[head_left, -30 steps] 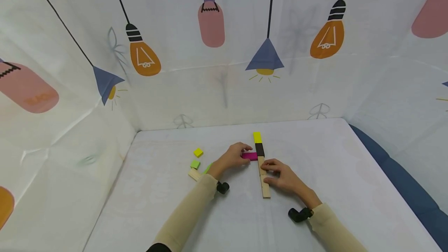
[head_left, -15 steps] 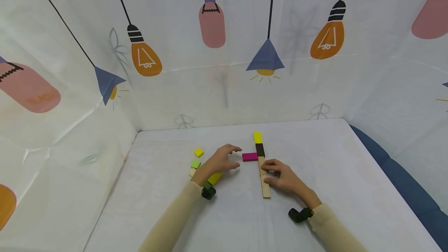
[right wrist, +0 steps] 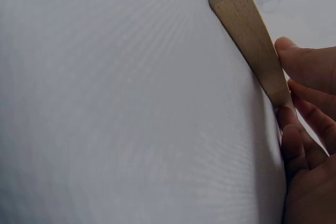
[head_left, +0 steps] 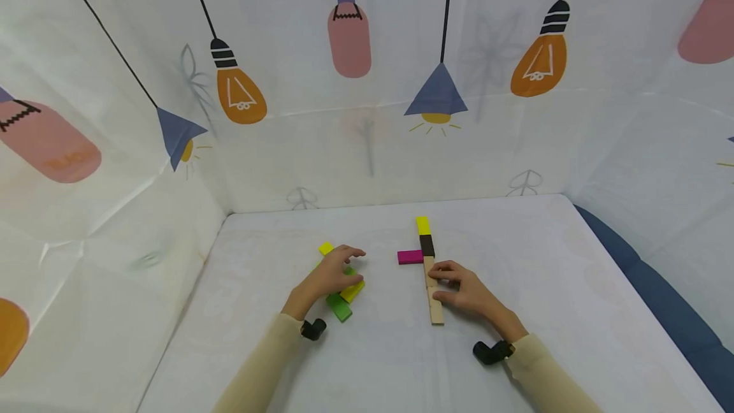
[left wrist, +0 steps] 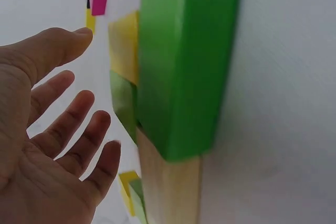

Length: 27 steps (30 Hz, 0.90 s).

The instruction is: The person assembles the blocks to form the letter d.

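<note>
Over a cluster of coloured blocks hovers my left hand point(head_left: 329, 276), its thumb and fingers spread and holding nothing. Beneath it lie a green block point(head_left: 339, 307) and a yellow block point(head_left: 352, 291); the hand hides part of the cluster. My right hand point(head_left: 467, 292) rests against a row of plain wooden blocks point(head_left: 436, 311), fingertips at the upper one, thumb at the lower. In the right wrist view the near wooden block point(right wrist: 252, 43) bears a "66" on its end. The row continues with a black block point(head_left: 427, 245) and a yellow block point(head_left: 423, 225); a magenta block point(head_left: 410, 257) juts left.
A small yellow block point(head_left: 325, 248) lies just beyond my left hand. In the left wrist view a wooden block point(left wrist: 170, 192) extends past the green one. White cloth covers the table point(head_left: 516, 260), and a sheet with printed lamps point(head_left: 436, 91) hangs behind it.
My left hand has let go of the magenta block and moved left and nearer, over the coloured blocks. The right hand and the row have stayed in place.
</note>
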Each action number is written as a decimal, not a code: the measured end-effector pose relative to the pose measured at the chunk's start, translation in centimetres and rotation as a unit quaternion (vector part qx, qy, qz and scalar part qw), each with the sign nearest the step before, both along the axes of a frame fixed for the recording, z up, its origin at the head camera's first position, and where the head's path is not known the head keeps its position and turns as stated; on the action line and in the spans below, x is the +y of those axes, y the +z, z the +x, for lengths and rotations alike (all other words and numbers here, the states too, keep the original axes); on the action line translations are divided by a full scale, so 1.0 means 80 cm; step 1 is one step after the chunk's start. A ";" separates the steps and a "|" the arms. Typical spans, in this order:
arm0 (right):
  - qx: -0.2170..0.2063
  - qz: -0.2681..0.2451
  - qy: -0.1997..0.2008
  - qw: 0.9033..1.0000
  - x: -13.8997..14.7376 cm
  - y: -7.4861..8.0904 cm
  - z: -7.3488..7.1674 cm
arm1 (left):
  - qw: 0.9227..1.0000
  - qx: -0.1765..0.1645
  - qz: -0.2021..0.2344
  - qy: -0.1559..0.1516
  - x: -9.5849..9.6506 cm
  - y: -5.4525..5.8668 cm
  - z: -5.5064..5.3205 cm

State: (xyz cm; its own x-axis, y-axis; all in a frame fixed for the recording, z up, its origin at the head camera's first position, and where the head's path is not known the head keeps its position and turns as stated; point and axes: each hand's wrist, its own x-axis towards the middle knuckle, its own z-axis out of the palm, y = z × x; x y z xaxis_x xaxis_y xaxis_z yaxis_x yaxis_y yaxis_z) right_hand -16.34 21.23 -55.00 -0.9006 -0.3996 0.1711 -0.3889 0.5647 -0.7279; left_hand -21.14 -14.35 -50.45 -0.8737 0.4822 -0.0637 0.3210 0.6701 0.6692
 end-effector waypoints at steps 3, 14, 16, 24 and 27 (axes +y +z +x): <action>0.003 -0.001 0.000 1.000 0.000 0.001 0.000 | 1.000 0.005 -0.014 0.011 -0.014 -0.004 0.000; 0.002 0.005 -0.002 1.000 0.000 0.000 -0.002 | 0.995 0.055 -0.062 0.056 -0.039 -0.008 -0.008; 0.001 0.006 -0.003 1.000 0.001 -0.001 -0.002 | 0.993 0.072 -0.071 0.060 -0.041 -0.007 -0.011; 0.000 0.001 -0.002 1.000 0.003 -0.003 -0.001 | 0.992 0.066 -0.067 0.088 -0.040 -0.012 -0.007; -0.003 -0.002 -0.002 1.000 0.003 -0.003 -0.002 | 0.992 0.056 -0.051 0.098 -0.038 -0.015 -0.004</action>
State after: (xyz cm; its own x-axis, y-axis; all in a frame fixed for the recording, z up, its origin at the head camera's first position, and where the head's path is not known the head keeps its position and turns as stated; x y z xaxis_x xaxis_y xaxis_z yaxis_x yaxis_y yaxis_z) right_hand -16.47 21.47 -55.26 -0.9031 -0.3955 0.1671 -0.3822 0.5632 -0.7326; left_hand -21.43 -17.41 -51.68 -0.9543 0.2989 -0.0013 0.2467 0.7898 0.5615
